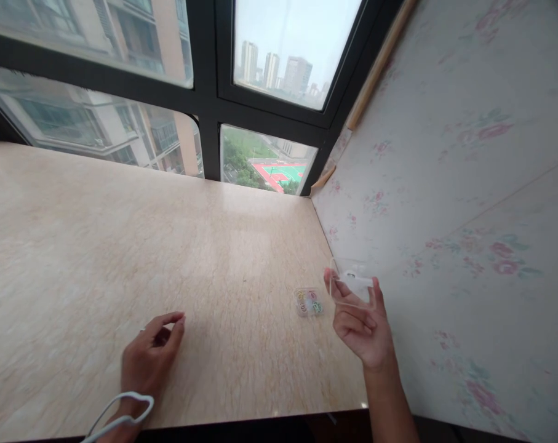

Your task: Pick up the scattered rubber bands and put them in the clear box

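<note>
My right hand (364,329) is raised at the right, near the wall. Between its thumb and fingers it grips a clear plastic box (347,298) by the edges, with a white patch showing on or behind it. Below and left of that hand, a small clear divided case (309,303) rests on the stone surface, with small coloured rings in its compartments. My left hand (152,351) is low at the left, over the surface, with thumb and forefinger pinched together. Whether anything tiny sits in that pinch cannot be made out.
A beige marble-patterned ledge (98,246) stretches under both hands, its front edge near the bottom. Dark window frames (209,104) rise behind it. On the right stands a wall with floral paper (445,215). A white cord loop (131,406) hangs about my left wrist.
</note>
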### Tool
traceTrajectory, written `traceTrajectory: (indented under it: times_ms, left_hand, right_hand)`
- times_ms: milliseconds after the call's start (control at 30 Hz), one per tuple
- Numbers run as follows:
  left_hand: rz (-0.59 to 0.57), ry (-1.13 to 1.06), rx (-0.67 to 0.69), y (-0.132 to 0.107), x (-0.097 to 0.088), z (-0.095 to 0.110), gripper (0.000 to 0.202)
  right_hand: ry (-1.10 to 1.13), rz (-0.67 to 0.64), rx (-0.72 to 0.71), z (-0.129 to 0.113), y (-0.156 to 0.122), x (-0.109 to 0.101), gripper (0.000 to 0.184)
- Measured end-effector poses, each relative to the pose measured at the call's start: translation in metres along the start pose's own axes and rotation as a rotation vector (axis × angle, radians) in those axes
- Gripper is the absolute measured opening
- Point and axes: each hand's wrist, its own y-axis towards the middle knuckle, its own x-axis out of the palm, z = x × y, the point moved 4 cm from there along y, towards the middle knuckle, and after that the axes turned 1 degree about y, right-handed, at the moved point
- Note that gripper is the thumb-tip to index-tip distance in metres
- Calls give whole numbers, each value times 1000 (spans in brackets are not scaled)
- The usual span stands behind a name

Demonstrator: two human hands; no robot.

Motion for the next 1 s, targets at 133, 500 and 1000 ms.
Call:
traceTrajectory:
  times_ms: [133, 500, 1000]
  left_hand:
    - [-250, -222, 393, -14, 19, 78, 21]
    - [-676, -187, 983, 4, 47, 175, 75]
    - [-1233, -500, 732, 10, 50, 193, 71]
  right_hand:
    - [375, -2, 212, 29, -13, 17, 53]
    - [364, -174, 603, 67, -17, 22, 60]
    - [474, -370, 777, 87, -39, 6, 67]
